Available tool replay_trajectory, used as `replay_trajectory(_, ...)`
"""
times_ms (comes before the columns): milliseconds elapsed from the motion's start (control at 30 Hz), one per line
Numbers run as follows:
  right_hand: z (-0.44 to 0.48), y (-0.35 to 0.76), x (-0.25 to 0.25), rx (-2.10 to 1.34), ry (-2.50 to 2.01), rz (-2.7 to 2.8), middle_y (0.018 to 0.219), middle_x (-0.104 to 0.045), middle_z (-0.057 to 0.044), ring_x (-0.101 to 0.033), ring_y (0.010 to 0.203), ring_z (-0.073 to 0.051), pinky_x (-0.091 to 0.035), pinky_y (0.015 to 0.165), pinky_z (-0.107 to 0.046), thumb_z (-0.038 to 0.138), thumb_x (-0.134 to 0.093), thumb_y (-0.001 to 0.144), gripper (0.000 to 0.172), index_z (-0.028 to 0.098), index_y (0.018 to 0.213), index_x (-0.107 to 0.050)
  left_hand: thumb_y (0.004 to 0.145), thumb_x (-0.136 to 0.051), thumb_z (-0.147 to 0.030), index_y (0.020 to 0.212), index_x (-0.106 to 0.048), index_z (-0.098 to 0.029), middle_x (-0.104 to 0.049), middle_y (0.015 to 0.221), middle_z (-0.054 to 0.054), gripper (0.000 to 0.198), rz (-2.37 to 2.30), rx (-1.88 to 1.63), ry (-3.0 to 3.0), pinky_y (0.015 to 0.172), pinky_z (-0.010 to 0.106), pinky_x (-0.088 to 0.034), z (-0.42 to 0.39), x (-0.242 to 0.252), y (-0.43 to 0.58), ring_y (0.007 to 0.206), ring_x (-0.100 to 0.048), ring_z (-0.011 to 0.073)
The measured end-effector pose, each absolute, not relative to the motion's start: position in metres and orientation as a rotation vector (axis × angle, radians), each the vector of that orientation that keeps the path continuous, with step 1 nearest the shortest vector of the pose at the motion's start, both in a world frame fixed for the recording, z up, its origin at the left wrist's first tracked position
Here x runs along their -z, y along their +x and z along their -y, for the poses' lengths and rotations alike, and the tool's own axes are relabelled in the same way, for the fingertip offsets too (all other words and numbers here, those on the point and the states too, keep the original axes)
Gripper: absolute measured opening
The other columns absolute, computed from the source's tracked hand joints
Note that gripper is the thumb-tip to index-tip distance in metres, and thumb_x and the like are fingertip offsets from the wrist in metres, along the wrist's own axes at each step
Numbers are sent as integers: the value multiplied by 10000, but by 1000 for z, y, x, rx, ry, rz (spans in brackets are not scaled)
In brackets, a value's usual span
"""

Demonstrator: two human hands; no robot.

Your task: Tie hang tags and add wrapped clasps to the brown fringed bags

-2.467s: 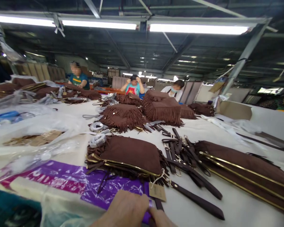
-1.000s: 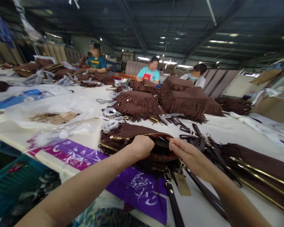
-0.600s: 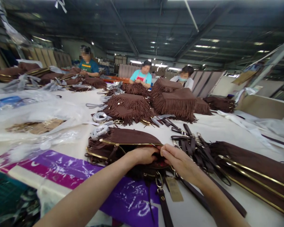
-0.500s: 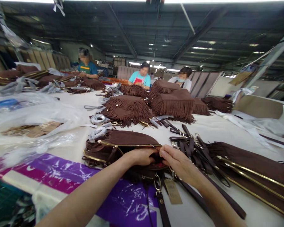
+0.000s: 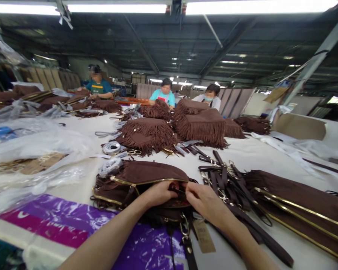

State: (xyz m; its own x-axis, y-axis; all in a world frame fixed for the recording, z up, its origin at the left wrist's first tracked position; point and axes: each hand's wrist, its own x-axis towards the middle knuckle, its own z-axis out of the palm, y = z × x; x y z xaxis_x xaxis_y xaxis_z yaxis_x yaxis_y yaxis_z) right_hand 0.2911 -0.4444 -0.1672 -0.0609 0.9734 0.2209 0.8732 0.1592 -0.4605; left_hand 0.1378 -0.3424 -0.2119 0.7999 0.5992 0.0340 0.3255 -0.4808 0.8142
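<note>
A brown fringed handbag (image 5: 154, 170) lies in front of me, its gold zip undone and its mouth gaping. My left hand (image 5: 159, 193) reaches into that mouth, thumb and fingers closed, fingertips partly hidden. My right hand (image 5: 204, 198) is at the bag's right end, fingers curled together by the opening. Between the two hands shows a small dark brown piece; I cannot tell whether it belongs to the bag. Reddish lining is visible below it. A brown strap (image 5: 188, 249) with a metal clasp and a tan paper tag (image 5: 204, 235) hang at the near side.
Purple plastic packaging (image 5: 149, 240) lies under the bag. Loose brown straps (image 5: 222, 176) and another zipped brown bag (image 5: 301, 198) are to the right. Fringed bags (image 5: 204, 125) are piled behind. Clear plastic (image 5: 45, 138) covers the left. Several people work across the table.
My right hand's fingers have moved from the bag's edge a little into the opening. My left thumb now shows beside a dark piece. The view has tilted up slightly.
</note>
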Motion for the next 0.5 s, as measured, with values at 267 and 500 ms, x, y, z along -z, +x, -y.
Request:
replay_trajectory(267, 441, 284, 188, 13, -1799, 2011, 610, -518, -3, -487, 568, -162, -289, 558, -284, 116, -367, 799, 200, 230, 641, -412, 723, -578, -78, 1060, -663, -163, -703, 1094, 21, 358, -670, -509, 1951, 968, 302, -448, 342, 218, 138, 1021, -620, 196)
replay_trajectory(500, 442, 269, 197, 186, -1876, 2021, 738, -591, -47, -590, 691, -203, -349, 601, -293, 106, -369, 867, 218, 215, 714, -480, 765, -445, -33, 1006, -683, -160, -709, 1095, 26, 362, -618, -561, 2049, 1009, 280, -417, 341, 216, 132, 1057, -614, 174)
